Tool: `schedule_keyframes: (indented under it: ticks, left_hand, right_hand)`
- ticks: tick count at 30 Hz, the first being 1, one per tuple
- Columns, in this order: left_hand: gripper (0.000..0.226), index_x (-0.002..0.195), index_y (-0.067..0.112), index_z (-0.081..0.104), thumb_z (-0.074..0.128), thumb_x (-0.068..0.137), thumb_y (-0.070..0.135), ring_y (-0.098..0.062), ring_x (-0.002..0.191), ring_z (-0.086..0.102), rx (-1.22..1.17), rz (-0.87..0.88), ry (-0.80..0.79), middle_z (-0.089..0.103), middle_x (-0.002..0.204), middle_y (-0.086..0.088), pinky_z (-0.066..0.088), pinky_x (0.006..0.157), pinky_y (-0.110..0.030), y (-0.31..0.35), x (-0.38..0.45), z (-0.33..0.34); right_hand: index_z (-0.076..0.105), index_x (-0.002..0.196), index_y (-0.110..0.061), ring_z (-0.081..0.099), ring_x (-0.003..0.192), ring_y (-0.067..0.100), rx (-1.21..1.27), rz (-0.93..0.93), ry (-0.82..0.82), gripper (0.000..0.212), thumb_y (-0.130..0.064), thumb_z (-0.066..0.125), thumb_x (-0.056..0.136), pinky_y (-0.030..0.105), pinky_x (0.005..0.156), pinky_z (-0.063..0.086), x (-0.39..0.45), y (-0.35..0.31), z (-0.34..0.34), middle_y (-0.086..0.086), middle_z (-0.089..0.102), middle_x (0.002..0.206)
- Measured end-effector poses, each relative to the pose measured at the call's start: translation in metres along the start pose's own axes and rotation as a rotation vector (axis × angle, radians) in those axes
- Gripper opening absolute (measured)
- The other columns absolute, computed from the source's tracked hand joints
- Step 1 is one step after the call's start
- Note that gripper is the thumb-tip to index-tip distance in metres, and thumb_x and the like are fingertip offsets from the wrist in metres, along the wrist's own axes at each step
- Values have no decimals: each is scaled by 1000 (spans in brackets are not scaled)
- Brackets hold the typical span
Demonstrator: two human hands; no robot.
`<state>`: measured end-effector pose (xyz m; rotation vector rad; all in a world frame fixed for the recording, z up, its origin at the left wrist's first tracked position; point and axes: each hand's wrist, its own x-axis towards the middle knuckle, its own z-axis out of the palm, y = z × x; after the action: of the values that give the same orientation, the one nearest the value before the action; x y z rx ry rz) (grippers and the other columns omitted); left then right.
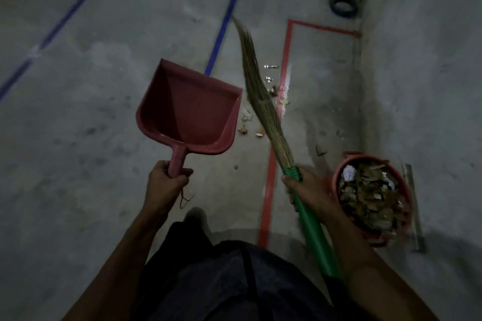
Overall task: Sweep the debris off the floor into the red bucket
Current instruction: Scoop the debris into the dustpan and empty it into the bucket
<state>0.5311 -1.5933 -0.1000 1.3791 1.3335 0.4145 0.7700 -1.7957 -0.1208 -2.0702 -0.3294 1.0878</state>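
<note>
Left hand (168,180) wraps handle of red dustpan (189,109), held up, pan looks empty. Right hand (306,187) grips green handle of broom (263,107).

Red bucket (371,198) near right, already heaped with leaves and paper: most seems done.

Debris (260,112) left: small scraps mid-floor beside red tape line (285,65), partly behind bristles.

Far dark object top right indistinct.

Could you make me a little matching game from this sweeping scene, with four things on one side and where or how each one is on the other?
Things:
1. dustpan
2. broom
3. red bucket
4. scattered debris

States:
A. lying on the floor beside the red tape line
B. gripped by its green handle in the right hand
C. full of dry leaves and paper
D. held up empty in the left hand

Pairs: 1-D, 2-B, 3-C, 4-A
</note>
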Motion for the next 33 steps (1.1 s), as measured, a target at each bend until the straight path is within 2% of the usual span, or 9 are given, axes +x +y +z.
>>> schedule_keyframes:
  ticks: [3,6,9,11,18,22,24,28,33]
  left_hand:
    - [33,104,1,50,61,76,-12,-26,67,69,-29,-1,-108,70,87,-9,55,65,-36,24,52,-26]
    - [24,100,1,49,61,81,-7,-33,64,63,7,32,-161,61,85,-15,57,60,-40,49,97,-44]
    - [16,92,7,50,60,81,2,-22,58,54,111,82,-176,56,75,-11,48,50,-31,71,140,-47]
    - [12,89,8,50,59,81,6,-19,56,50,149,99,-194,56,73,-10,41,51,-29,83,166,-40]
    - [12,83,15,49,60,80,12,-18,55,48,283,119,-287,56,71,-8,39,51,-29,130,252,19]
    - [15,83,14,50,64,77,15,-25,64,57,387,150,-294,59,76,-10,50,62,-42,160,293,62]
    - [18,83,12,51,64,73,20,-28,68,58,402,150,-305,60,79,-12,52,66,-45,177,308,82]
    - [22,79,13,51,60,66,28,-30,69,59,449,149,-340,60,77,-14,47,64,-39,205,333,123]
    - [26,81,13,51,59,65,32,-33,71,62,542,148,-457,57,73,-9,53,70,-49,224,362,182]
  right_hand:
    - [57,107,-15,57,57,24,15,28,60,18,-22,61,91,29,47,47,24,-29,30,11,59,76]
    - [57,102,-17,58,57,24,31,34,114,14,-22,62,90,31,50,48,41,-55,52,10,60,75]
    - [58,98,-20,58,53,20,68,60,167,12,-23,64,88,30,48,47,56,-74,60,8,60,72]
    - [59,96,-21,58,51,17,84,76,193,12,-25,65,86,28,47,47,68,-81,61,5,61,69]
    - [59,93,-24,61,54,18,178,210,275,15,-30,67,81,27,48,47,133,-88,46,5,62,73]
    - [59,101,-18,64,72,22,126,252,291,30,-35,62,77,27,58,49,188,-99,28,8,66,89]
    - [58,106,-15,64,73,22,157,286,291,32,-31,64,78,25,56,47,210,-109,17,9,66,93]
    - [55,109,-17,64,76,26,242,357,300,34,-19,68,78,28,56,48,235,-126,-13,9,64,93]
    - [55,101,-16,60,65,25,373,407,365,22,-12,66,83,29,50,47,250,-131,-36,12,60,85]
